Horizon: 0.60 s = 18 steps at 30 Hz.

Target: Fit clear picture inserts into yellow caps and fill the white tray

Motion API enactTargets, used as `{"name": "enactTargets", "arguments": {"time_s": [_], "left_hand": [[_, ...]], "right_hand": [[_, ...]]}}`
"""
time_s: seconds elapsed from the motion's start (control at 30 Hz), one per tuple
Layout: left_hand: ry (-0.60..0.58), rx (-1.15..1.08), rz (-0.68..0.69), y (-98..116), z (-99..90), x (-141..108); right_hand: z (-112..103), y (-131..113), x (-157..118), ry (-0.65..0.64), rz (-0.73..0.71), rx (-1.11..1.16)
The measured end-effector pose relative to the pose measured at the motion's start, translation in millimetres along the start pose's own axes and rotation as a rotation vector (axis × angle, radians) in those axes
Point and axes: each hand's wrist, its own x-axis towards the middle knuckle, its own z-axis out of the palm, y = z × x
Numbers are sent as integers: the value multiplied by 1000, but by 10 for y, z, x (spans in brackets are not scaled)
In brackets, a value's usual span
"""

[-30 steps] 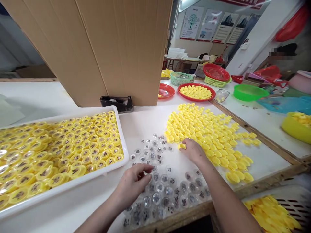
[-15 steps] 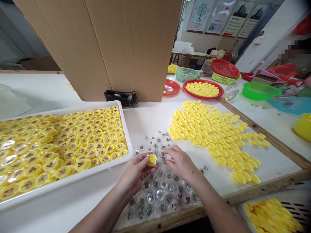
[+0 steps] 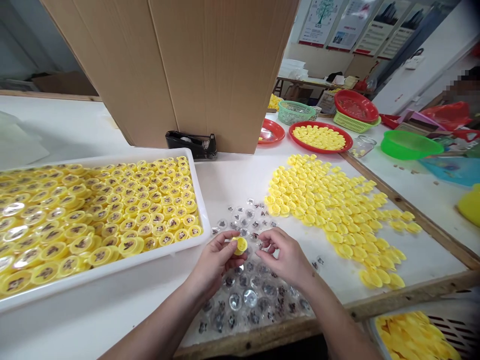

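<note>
My left hand (image 3: 219, 257) pinches a small yellow round plastic cup (image 3: 240, 245) between thumb and fingers, its hollow side facing up. Just to the right, my right hand (image 3: 283, 252) has thumb and fingertips drawn together; whatever is between them is too small to make out. Both hands hover over a spread of clear round discs (image 3: 250, 298), several with dark printed figures. On the right lies a wide pile of yellow cups (image 3: 318, 200). At left, a white tray (image 3: 204, 220) is filled with yellow cups bearing printed pictures (image 3: 144, 205).
Behind the tray stand a tall cardboard box (image 3: 210, 75) and a black tape dispenser (image 3: 191, 145). A red plate (image 3: 350, 142) of yellow pieces, a green basin (image 3: 410, 145) and a glass jar (image 3: 363, 146) are farther back. A wooden strip (image 3: 420, 220) edges the table.
My right hand's fingers have drawn closer together near the discs. My left hand still holds the yellow cup. The whole view has shifted slightly.
</note>
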Motion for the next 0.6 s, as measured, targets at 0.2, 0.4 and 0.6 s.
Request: {"name": "enactTargets", "arguments": {"time_s": [0.2, 0.4, 0.6], "left_hand": [[-113, -40, 5, -33, 52, -45], [-130, -31, 14, -43, 91, -96], [-114, 54, 29, -31, 113, -111]], "right_hand": [[-105, -304, -82, 66, -56, 344], [-62, -349, -102, 32, -115, 235], [-137, -348, -147, -90, -127, 140]]}}
